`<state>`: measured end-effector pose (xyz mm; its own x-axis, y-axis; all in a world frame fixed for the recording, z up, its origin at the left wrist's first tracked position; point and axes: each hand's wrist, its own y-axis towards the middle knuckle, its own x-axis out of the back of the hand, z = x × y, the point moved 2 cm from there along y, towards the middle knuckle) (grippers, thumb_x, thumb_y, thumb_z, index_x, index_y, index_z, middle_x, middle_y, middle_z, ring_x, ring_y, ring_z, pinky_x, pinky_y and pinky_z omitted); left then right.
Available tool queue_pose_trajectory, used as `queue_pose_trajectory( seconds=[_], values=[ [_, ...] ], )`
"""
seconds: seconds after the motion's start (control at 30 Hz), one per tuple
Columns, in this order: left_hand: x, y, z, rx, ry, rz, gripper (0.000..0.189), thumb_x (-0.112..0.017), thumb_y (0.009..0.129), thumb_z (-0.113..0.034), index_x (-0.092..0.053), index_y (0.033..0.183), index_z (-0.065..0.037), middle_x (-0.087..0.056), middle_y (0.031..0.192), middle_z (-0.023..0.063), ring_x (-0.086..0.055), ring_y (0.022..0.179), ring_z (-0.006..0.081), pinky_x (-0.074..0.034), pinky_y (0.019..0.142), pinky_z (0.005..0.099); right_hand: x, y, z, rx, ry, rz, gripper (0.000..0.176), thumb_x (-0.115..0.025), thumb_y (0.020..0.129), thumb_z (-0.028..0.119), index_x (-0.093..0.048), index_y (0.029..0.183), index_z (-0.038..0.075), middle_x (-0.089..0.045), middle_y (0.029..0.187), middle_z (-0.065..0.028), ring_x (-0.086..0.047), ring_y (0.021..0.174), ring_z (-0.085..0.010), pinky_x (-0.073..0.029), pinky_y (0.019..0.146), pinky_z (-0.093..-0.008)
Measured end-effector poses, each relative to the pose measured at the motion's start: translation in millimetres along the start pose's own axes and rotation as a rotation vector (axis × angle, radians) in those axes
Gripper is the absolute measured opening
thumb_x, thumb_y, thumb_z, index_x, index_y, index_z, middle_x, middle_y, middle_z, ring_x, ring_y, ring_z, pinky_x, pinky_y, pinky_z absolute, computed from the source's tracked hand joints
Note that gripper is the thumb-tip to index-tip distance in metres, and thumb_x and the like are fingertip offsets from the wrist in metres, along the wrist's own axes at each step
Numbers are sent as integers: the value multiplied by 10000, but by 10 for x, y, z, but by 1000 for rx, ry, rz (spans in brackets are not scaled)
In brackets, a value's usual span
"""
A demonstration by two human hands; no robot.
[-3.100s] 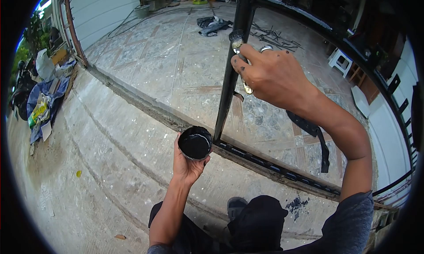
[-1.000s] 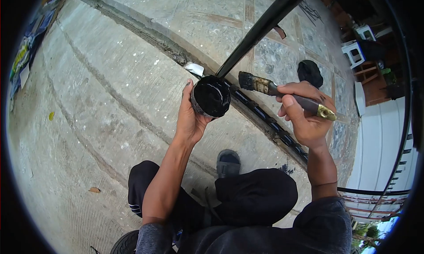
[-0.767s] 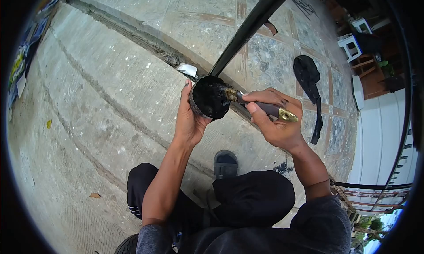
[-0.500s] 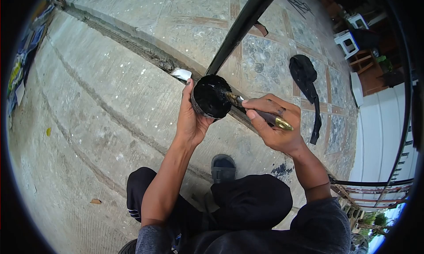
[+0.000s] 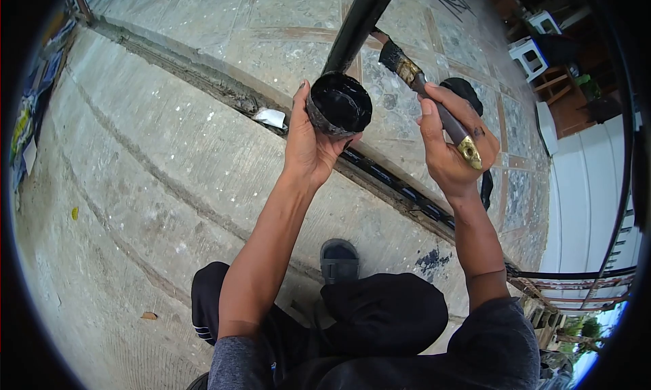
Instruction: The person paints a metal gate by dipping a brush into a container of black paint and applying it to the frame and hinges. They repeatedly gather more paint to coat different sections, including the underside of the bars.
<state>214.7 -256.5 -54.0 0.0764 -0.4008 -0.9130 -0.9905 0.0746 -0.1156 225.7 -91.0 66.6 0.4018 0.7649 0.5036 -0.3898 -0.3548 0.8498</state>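
Note:
My left hand (image 5: 310, 142) is wrapped round a small round cup of black paint (image 5: 339, 104), its open mouth facing up toward me. In my right hand (image 5: 461, 139) is a paintbrush (image 5: 444, 112), gripped by its dark handle with a brass-coloured end. The bristles are coated black and point up and left, apart from the cup and to its right. Just beyond the cup rises a thick black metal post (image 5: 359, 27); the brush tip is close to its right side. Black smudges mark my fingers.
A black rail (image 5: 400, 185) runs low along the concrete edge. A white scrap (image 5: 270, 117) lies in the groove. Black cloth (image 5: 463, 93) rests on the tiles behind my right hand. Paint spatters (image 5: 432, 260) mark the concrete near my sandal (image 5: 340, 260). White stools (image 5: 528, 56) stand far right.
The paintbrush has come out of the cup and moved up and right with my right hand. My left hand has raised the cup slightly, further up and right.

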Motion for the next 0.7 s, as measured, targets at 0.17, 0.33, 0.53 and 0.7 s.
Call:
queue_pose_trajectory(
  seconds=[0.17,0.33,0.53,0.7],
  values=[
    [203,-174,20,32,-35,-15,515,-460,1008,-524,-594,1193,-62,-702,1030,132,-742,805,219,-669,605,369,-331,127,-171,134,-196,51,199,-749,812,-11,-715,1007,8,-697,760,-106,-645,575,-165,-495,537,-251],
    [402,-284,19,44,-51,-42,521,-455,1009,-527,-594,1212,-67,-700,1047,134,-742,818,222,-671,613,371,-387,61,-233,143,-183,-27,189,-741,812,-14,-717,994,35,-655,719,-105,-620,544,-185,-478,514,-269],
    [458,-337,21,18,-71,-75,539,-465,999,-543,-593,1224,-71,-698,1056,129,-739,840,225,-671,634,382,-458,86,-250,177,-279,83,183,-736,812,-22,-713,984,35,-677,750,-105,-653,581,-187,-506,547,-258],
    [421,-346,65,43,-39,-82,527,-481,995,-536,-589,1213,-69,-695,1074,134,-737,829,219,-659,619,363,-447,136,-182,223,-242,52,211,-739,806,16,-687,1005,61,-636,741,-86,-649,586,-231,-514,537,-312]
  ],
)
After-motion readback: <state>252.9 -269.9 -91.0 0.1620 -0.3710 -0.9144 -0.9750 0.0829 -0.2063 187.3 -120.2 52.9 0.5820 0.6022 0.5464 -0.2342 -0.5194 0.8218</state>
